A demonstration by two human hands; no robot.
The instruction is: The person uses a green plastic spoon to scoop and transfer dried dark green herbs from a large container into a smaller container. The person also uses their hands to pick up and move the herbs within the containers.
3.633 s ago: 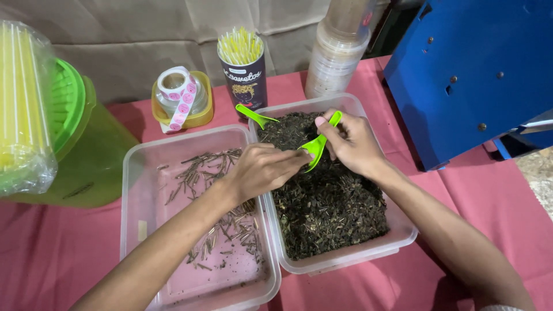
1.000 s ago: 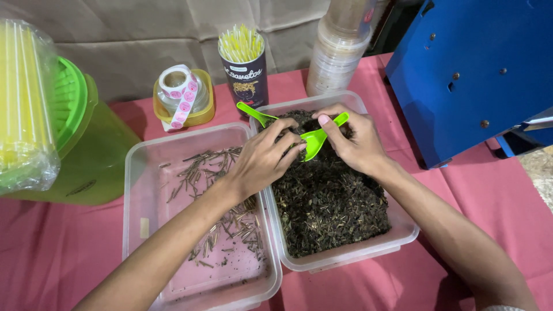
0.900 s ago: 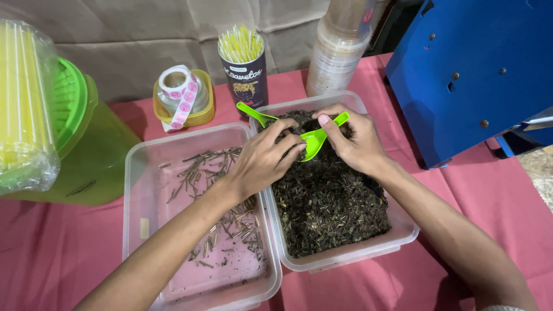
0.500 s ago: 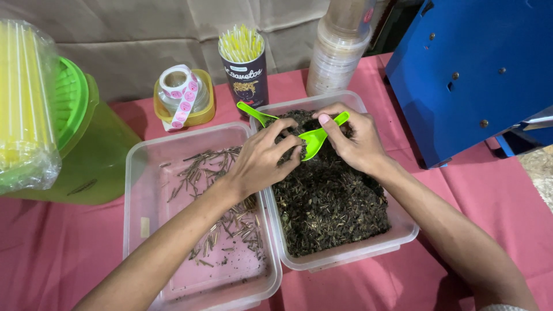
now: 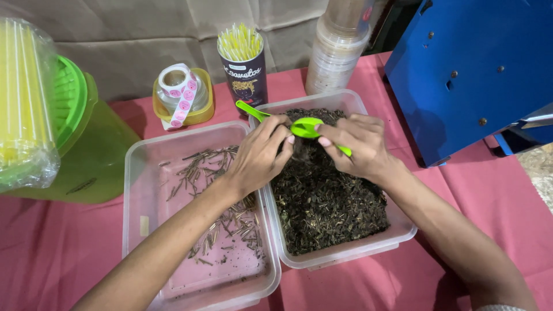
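a green plastic scoop (image 5: 307,127) sat clamped in the grip of the right hand (image 5: 358,148), tilted over a clear tub of dark dried leaves (image 5: 328,198). just beside it, the left hand (image 5: 257,156) pinched its fingers together at the scoop's mouth, apparently picking out bits. left of both hands, a second tub (image 5: 151,230) held pale stems on the pink-covered worktop (image 5: 52,253), likely sorted apart.
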